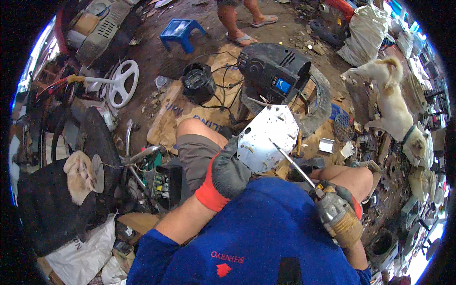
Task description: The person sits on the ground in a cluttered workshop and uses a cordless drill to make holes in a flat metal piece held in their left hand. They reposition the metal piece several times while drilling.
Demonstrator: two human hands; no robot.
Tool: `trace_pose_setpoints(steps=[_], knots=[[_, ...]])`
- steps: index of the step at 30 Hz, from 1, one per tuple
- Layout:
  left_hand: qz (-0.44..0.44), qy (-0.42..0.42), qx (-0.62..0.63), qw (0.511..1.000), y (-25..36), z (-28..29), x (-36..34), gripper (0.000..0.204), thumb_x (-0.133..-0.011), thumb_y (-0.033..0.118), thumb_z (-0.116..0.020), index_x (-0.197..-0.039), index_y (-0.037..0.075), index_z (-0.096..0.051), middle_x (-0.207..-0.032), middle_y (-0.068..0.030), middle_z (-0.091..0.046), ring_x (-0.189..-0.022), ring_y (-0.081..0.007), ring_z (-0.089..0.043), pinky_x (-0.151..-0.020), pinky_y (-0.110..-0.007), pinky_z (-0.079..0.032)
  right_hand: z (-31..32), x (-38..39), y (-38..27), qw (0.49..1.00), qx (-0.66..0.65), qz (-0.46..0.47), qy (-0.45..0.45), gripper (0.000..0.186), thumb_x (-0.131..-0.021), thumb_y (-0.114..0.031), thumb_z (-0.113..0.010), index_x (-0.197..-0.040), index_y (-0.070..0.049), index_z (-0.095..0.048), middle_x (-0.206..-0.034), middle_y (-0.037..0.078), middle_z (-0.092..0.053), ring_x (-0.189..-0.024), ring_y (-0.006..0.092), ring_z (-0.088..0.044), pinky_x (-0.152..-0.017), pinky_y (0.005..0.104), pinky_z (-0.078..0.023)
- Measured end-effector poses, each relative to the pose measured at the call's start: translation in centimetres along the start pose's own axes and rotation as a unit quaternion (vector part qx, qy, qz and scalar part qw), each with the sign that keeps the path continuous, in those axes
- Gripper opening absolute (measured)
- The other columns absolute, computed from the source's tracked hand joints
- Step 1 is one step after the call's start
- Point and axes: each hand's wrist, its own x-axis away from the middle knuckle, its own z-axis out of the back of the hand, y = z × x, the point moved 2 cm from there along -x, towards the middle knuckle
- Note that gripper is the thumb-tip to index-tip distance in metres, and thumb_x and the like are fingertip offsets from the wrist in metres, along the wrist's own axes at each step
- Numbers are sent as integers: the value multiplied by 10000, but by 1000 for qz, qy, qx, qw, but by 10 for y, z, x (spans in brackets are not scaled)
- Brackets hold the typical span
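Observation:
My left hand (232, 172), in a dark glove with a red cuff, grips the left edge of a shiny metal plate (271, 132) with cut corners, several holes and small brass-coloured posts. The plate tilts up above my lap. In my right hand (346, 194), also gloved, is a worn power driver (338, 216), its body hiding most of the fingers. Its long shaft (297, 167) runs up to the left, and the tip lies over the plate's lower middle. Whether the tip touches a screw is too small to tell. A hammer (299, 145) shows just right of the plate.
Beyond the plate, a black plastic housing (275, 71) rests on a round base (319, 102). A black canister-like part (198, 83) with cables sits on cardboard (166, 111). A blue stool (182, 33) and a person's feet (244, 38) are farther off. A white dog (396, 102) stands at right.

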Motion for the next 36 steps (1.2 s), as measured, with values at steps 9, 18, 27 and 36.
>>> trace_pose_setpoints(steps=[9, 18, 27, 36], knots=[[-50, -40, -125, 990, 2, -8, 16, 327, -940, 194, -456, -1245, 102, -531, -1215, -82, -583, -1090, -228, -573, -915, -368, -496, 15, -5, 7, 987, -153, 35, 40, 490, -957, -247, -400, -1376, -3, -333, -1276, 257, -490, -1112, 360, -557, -905, 462, -507], [-7, 52, -239, 970, 18, 39, 26, 264, -898, 123, -528, -1147, 37, -510, -1153, -122, -557, -927, -172, -613, -785, -319, -524, 5, 2, 0, 979, -200, -22, 3, 504, -955, -277, -415, -1388, -29, -338, -1317, 191, -478, -1161, 319, -527, -967, 414, -467], [84, -8, -563, 822, 40, 21, 49, 543, -791, 29, -593, -1312, 1, -442, -1102, -115, -629, -979, -168, -602, -892, -300, -454, 44, -1, 35, 943, -257, -123, 170, 438, -974, -231, -415, -1365, -35, -385, -1322, 147, -488, -1158, 275, -535, -992, 409, -447], [64, -219, -863, 451, 15, -54, 31, 631, -730, 430, -690, -1194, 25, -551, -1027, -186, -623, -951, -341, -605, -814, -386, -482, 37, -3, 33, 992, -96, -45, 63, 440, -969, -219, -426, -1368, -39, -382, -1313, 145, -494, -1161, 267, -532, -982, 408, -454]])
